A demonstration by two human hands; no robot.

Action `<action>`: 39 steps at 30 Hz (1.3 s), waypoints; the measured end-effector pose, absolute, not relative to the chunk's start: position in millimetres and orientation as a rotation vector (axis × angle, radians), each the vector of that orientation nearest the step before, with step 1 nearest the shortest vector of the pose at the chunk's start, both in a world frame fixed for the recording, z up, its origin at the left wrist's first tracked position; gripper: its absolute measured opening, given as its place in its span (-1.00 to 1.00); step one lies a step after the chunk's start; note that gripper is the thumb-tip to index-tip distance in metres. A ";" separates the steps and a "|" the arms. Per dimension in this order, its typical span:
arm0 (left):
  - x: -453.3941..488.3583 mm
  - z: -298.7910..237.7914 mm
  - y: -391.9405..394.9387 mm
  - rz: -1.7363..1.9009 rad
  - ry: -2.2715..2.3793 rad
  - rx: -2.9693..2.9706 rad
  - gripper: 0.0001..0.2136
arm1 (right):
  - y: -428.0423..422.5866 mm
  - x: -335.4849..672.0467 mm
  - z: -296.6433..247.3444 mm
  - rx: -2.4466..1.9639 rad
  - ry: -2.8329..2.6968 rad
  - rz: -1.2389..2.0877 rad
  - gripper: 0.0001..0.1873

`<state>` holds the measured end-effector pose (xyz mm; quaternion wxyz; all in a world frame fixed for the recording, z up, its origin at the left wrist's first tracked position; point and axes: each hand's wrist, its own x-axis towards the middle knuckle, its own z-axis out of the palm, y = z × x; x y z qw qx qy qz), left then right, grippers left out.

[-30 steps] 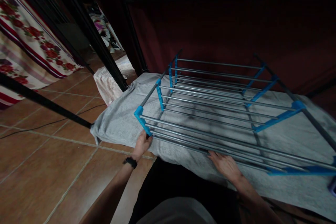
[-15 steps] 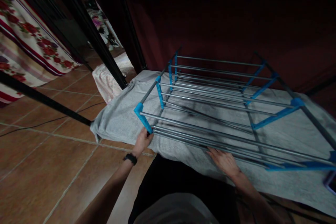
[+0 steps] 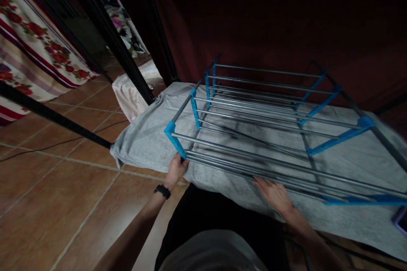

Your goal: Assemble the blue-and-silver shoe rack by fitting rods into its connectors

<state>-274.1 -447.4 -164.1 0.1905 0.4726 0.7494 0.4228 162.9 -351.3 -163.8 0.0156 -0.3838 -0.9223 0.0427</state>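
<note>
A rack [image 3: 241, 149] of grey metal tubes joined by blue plastic connectors lies on a grey towel-like cloth [image 3: 143, 135]. At its near left corner, my left hand [image 3: 176, 170] is closed around the lower end of a blue connector [image 3: 176, 140], thumb and fingers pinching where the tubes enter. My right hand [image 3: 272, 192] grips the lowest front tubes [image 3: 229, 168] around mid-length, its fingertips partly hidden beneath them. Two loose-looking tubes [image 3: 254, 139] cross at a slant inside the frame. A dark band circles my left wrist.
Dark metal posts [image 3: 122, 46] and a slanting bar [image 3: 57, 116] stand at the left. Beyond hangs a flowered curtain [image 3: 47, 46]. A thin cable [image 3: 63, 141] runs over the tiled floor [image 3: 79, 186]. A phone-like object [image 3: 400, 219] lies at the right edge. A dark red panel [image 3: 270, 25] rises behind.
The view has shifted slightly, and the rack's right end appears a little farther right. Both hands keep their places on the rack.
</note>
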 end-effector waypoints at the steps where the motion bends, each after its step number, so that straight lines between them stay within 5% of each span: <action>1: -273.2 -163.4 -447.6 1.188 2.107 1.325 -0.90 | -350.7 163.5 -165.2 -1.209 -2.870 0.134 -0.56; 27: -257.7 -162.9 -447.3 1.128 2.192 1.341 -0.89 | -354.9 174.2 -179.2 -1.243 -2.853 0.139 -0.56; 39: -257.7 -145.5 -446.6 1.068 2.048 1.403 -0.67 | -349.1 153.9 -151.3 -1.274 -2.813 0.179 -0.56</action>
